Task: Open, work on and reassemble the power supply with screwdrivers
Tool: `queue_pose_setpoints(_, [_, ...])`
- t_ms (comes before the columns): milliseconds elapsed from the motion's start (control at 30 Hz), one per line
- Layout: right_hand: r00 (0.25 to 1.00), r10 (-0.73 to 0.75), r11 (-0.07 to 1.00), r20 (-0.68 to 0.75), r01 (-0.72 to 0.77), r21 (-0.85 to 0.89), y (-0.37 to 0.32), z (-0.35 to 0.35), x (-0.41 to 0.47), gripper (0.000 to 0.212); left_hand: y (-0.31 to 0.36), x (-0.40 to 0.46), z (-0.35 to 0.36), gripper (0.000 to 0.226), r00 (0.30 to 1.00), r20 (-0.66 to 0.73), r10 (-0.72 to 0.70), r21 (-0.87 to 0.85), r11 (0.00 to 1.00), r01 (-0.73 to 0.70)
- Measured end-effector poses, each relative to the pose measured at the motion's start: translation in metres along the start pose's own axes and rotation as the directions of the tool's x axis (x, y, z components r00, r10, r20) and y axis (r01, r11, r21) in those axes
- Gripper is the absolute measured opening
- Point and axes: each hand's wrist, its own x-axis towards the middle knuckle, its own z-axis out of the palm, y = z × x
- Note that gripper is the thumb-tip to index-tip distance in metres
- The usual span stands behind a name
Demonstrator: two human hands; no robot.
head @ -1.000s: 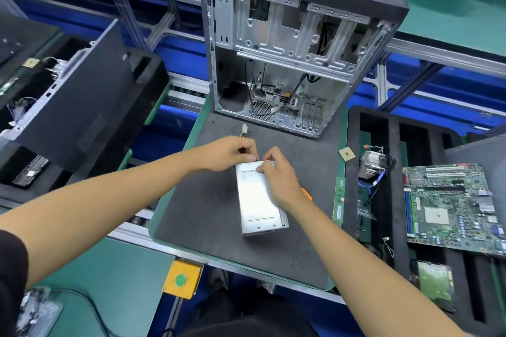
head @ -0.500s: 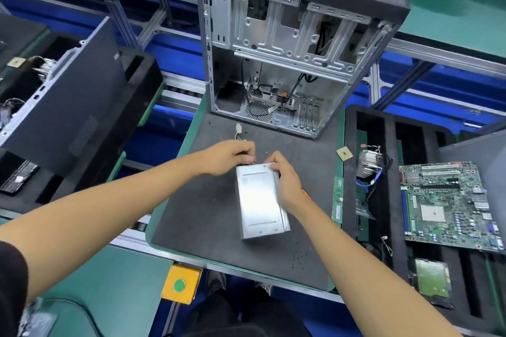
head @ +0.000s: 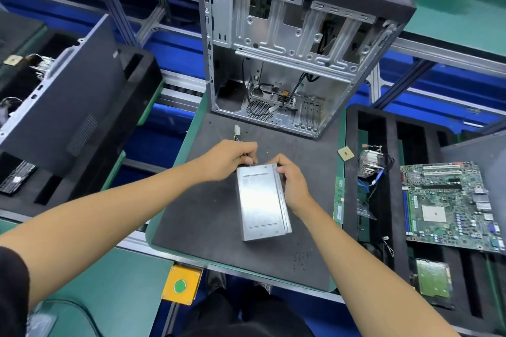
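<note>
both hands at the far end of the psu, frame centre. left hand fingers curled around the wires at the psu's top edge; a white connector on those wires lies just above on the mat. right hand grips the psu's upper right corner, fingers curled over the edge. psu lies flat on the mat, long axis running top to bottom, slightly tilted. open pc case stands upright at the mat's top edge. motherboard at right, heatsink beside it. yellow button box at lower centre.
</note>
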Motion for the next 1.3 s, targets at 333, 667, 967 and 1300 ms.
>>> queue_pose_setpoints(333, [1.0, 0.008, 0.999, 0.009, -0.008, 0.044, 0.006, 0.0, 0.0, 0.022, 0.021, -0.013, 0.005, 0.026, 0.987, 0.01, -0.161, -0.116, 0.98, 0.161])
queue_pose_setpoints(667, [0.993, 0.113, 0.972, 0.038, -0.119, 0.201, 0.008, 0.003, 0.004, 0.027, 0.054, -0.051, 0.053, 0.13, 0.999, -0.032, 0.023, 0.36, 0.933, -0.009])
queue_pose_setpoints(967, [0.993, 0.11, 0.981, 0.042, -0.115, 0.159, 0.022, -0.001, 0.014, 0.026, 0.057, -0.049, 0.073, 0.136, 0.985, -0.152, 0.083, 0.38, 0.925, -0.02])
queue_pose_setpoints(1300, [0.997, -0.062, 0.998, 0.046, 0.062, 0.006, 0.025, -0.007, 0.022, 0.023, 0.056, -0.053, 0.062, 0.123, 0.989, -0.135, 0.053, 0.425, 0.905, 0.01])
